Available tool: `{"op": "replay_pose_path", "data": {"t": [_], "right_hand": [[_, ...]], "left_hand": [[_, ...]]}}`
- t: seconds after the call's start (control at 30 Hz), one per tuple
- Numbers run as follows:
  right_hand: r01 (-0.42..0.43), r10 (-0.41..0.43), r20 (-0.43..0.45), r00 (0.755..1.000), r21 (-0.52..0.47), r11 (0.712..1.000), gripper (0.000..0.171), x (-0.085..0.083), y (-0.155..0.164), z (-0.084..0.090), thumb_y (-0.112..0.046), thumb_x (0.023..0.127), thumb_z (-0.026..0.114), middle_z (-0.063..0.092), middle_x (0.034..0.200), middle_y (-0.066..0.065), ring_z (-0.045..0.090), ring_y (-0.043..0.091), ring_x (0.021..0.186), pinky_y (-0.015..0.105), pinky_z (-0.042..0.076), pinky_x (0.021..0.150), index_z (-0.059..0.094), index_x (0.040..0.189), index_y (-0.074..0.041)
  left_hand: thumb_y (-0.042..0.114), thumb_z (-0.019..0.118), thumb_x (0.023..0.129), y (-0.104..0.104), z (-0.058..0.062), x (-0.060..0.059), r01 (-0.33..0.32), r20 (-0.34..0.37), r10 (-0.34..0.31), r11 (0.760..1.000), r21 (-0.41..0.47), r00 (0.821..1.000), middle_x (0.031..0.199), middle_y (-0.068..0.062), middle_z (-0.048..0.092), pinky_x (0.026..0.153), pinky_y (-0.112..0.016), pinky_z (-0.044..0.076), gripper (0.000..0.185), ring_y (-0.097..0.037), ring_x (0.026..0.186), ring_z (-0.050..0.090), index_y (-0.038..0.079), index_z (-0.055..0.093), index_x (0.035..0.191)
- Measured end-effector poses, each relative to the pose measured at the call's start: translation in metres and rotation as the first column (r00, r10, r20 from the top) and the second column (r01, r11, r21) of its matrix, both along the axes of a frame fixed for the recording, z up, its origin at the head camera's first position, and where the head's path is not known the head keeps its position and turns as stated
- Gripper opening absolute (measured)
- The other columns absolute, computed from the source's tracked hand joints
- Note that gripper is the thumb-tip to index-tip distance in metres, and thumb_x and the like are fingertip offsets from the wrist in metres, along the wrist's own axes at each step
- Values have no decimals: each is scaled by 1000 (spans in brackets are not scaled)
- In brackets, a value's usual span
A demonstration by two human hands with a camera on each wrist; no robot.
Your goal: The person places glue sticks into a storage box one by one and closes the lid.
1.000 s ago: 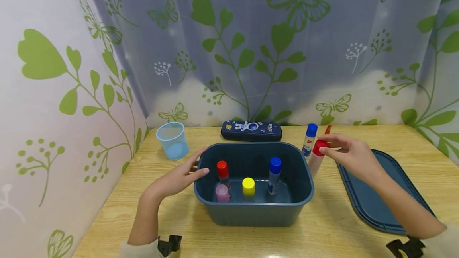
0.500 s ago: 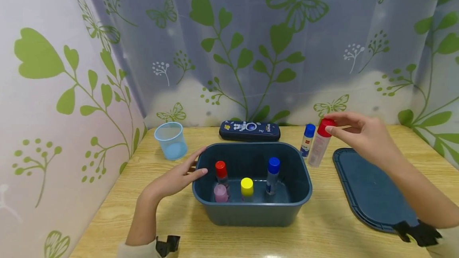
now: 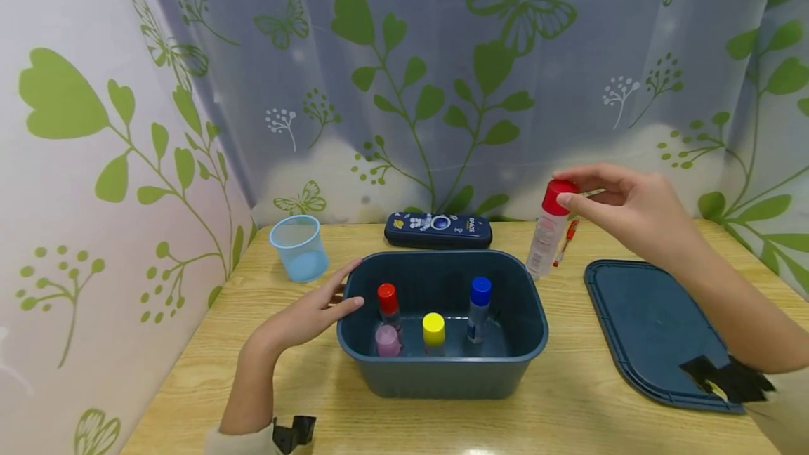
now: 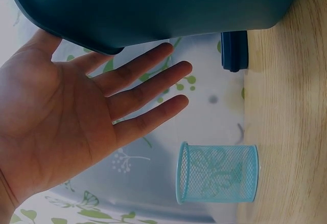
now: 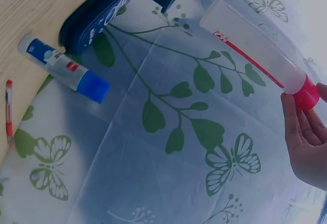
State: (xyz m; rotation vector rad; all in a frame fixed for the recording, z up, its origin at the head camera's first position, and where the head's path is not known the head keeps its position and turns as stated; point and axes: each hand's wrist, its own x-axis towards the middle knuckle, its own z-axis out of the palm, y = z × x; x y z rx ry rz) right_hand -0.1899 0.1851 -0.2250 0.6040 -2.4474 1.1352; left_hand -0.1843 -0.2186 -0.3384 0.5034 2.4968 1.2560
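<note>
While the light-blue mesh cup [image 3: 300, 247] stood with nothing visible in it at the far left of the worktop [image 3: 569, 413], the left hand [image 3: 307, 314] lay with straight, relaxed fingers against the left rim of the dark blue bin [image 3: 442, 371], its grip holding nothing. Inside the bin stood four glue sticks: a red-capped one [image 3: 387, 299], a pink-capped one [image 3: 387, 340], a yellow-capped one [image 3: 433, 329] and a blue-capped one [image 3: 479, 298]. Behind the bin lay a dark pencil case [image 3: 438, 229]. Further right, the right hand [image 3: 622, 206] pinched the red cap of a glue bottle [image 3: 546, 237], its grip closed on it; the bottle hung tilted in the air above the bin's back right corner, higher and nearer the bin than half a second before. A red pen [image 3: 564, 243] lay behind it, and the bin's lid [image 3: 651, 328] lay flat at the far right.
</note>
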Motion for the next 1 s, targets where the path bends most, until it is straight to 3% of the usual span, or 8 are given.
{"op": "replay_pose_path", "data": {"t": [0.27, 0.63, 1.0], "right_hand": [[-110, 111, 13, 994, -18, 994, 31, -2, -21, 1, -17, 88, 64, 62, 107, 12, 63, 3, 81, 20, 49, 62, 62, 118, -7], [-250, 251, 15, 968, -55, 967, 28, -8, -56, -6, -15, 88, 64, 64, 102, 6, 64, 14, 82, 21, 50, 68, 63, 115, -6], [-269, 278, 111, 954, -90, 959, 28, -14, -87, -18, -19, 86, 67, 65, 100, 6, 63, 18, 83, 26, 51, 72, 65, 113, -8]], "left_hand": [[43, 47, 95, 0, 1, 1, -5, -5, 5, 1000, -12, 1000, 149, -10, 17, 97, -52, 31, 68, -34, 128, 29, 25, 10, 149], [43, 47, 94, 0, 0, 1, -16, -12, 16, 1000, -25, 1000, 147, -11, 23, 96, -51, 33, 68, -33, 127, 32, 26, 10, 149], [43, 47, 94, 1, 1, 1, -17, -12, 16, 999, -29, 1000, 146, -13, 24, 96, -52, 33, 68, -33, 127, 32, 26, 10, 149]]}}
